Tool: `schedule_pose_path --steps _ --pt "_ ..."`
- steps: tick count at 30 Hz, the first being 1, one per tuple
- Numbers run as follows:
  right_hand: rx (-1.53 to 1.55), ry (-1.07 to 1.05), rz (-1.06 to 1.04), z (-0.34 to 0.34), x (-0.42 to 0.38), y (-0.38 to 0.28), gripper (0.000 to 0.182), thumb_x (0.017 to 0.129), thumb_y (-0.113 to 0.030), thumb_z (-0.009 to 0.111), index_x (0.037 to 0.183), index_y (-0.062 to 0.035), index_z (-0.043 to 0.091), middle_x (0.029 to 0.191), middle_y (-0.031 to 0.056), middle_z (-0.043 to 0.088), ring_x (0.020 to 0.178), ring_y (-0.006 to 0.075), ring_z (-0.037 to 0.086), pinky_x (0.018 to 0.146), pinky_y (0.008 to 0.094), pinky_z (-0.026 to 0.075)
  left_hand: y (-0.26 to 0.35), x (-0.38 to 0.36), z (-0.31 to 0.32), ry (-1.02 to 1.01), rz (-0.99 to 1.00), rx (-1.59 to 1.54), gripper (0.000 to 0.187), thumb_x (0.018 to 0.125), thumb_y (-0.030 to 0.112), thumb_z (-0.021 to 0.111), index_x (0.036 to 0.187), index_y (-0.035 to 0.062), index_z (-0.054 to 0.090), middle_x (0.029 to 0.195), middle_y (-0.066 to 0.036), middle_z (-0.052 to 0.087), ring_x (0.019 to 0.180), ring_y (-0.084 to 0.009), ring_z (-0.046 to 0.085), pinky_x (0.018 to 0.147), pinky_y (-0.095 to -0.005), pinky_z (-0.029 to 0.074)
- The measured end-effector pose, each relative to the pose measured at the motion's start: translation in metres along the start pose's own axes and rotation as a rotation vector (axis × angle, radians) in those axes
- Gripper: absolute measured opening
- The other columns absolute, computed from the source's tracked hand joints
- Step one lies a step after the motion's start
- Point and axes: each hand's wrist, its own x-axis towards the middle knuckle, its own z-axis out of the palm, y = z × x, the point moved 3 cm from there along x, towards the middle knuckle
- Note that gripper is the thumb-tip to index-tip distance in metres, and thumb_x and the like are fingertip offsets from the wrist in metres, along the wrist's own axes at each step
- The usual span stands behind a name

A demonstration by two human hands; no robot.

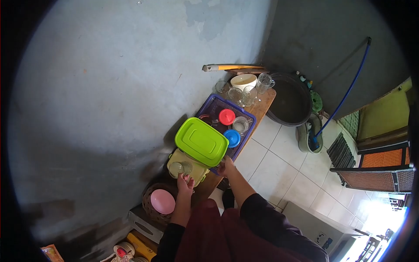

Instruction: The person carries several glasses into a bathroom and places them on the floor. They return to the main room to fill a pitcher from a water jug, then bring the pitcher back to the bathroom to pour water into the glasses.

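My left hand is closed around the lower part of a clear drinking glass, held over a cream food container with green clips. My right hand has its fingers curled at the near corner of a lime-green plastic lid. The lid lies partly across a purple basket tray and overlaps the cream container. In the tray are a red-lidded cup, a blue-lidded cup and a clear glass mug.
Beyond the tray, a cream bowl, a glass pitcher and several glasses stand on the wooden table. A pink bowl sits in a wicker basket at left. A black tub and a blue-handled pole are at right.
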Motion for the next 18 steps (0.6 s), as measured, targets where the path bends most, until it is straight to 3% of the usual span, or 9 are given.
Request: schedule_pose_path --steps 2,5,11,13,16,18 --pt "0.003 0.048 0.063 0.002 -0.032 -0.002 0.027 0.072 -0.033 0.043 0.054 -0.0137 0.04 0.043 -0.0036 0.029 0.041 0.0101 0.031 0.041 0.0255 0.031 -0.001 -0.01 0.001 -0.013 -0.001 -0.04 0.027 0.069 0.035 0.051 0.063 0.0128 0.038 0.086 -0.002 0.045 0.076 -0.0174 0.042 0.069 -0.0286 0.038" --pt "0.018 0.057 0.093 -0.002 -0.042 -0.001 0.026 0.07 -0.033 0.043 0.054 -0.013 0.039 0.042 -0.0043 0.029 0.043 0.011 0.03 0.046 0.0268 0.03 0.001 -0.031 0.004 -0.04 0.043 -0.03 0.027 0.07 0.035 0.05 0.074 0.0097 0.04 0.09 -0.004 0.042 0.077 -0.0184 0.041 0.068 -0.0299 0.04" --pt "-0.009 0.082 0.188 -0.004 -0.086 0.003 0.021 0.069 -0.032 0.044 0.064 -0.0122 0.039 0.06 0.0038 0.032 0.054 0.0148 0.034 0.06 0.0403 0.04 0.002 -0.067 0.001 -0.035 0.062 -0.029 0.028 0.07 0.031 0.052 0.086 0.0101 0.043 0.084 -0.001 0.045 0.072 -0.0163 0.043 0.068 -0.0288 0.038" --pt "0.041 0.068 0.145 -0.012 -0.088 0.009 0.022 0.068 -0.033 0.044 0.07 -0.0114 0.039 0.073 0.0074 0.031 0.063 0.0186 0.034 0.066 0.0472 0.039 0.001 -0.072 -0.004 -0.033 0.072 -0.013 0.03 0.07 0.03 0.052 0.09 0.01 0.043 0.083 -0.001 0.045 0.072 -0.0157 0.044 0.069 -0.0296 0.038" --pt "0.011 -0.037 0.038 -0.02 -0.096 0.016 0.026 0.069 -0.034 0.043 0.077 -0.0102 0.04 0.082 0.0076 0.03 0.072 0.0212 0.034 0.069 0.0479 0.038 -0.003 -0.077 -0.01 -0.071 0.073 -0.005 0.03 0.071 0.03 0.052 0.091 0.0101 0.043 0.083 -0.001 0.046 0.072 -0.0157 0.045 0.069 -0.0299 0.039" --pt "-0.055 0.009 -0.038 -0.025 -0.106 0.016 0.025 0.068 -0.035 0.043 0.076 -0.0116 0.039 0.079 0.0064 0.031 0.066 0.0203 0.035 0.066 0.0461 0.04 -0.007 -0.077 -0.014 -0.075 0.052 -0.008 0.03 0.071 0.03 0.052 0.092 0.0101 0.043 0.084 -0.001 0.046 0.073 -0.0159 0.045 0.07 -0.0302 0.039"
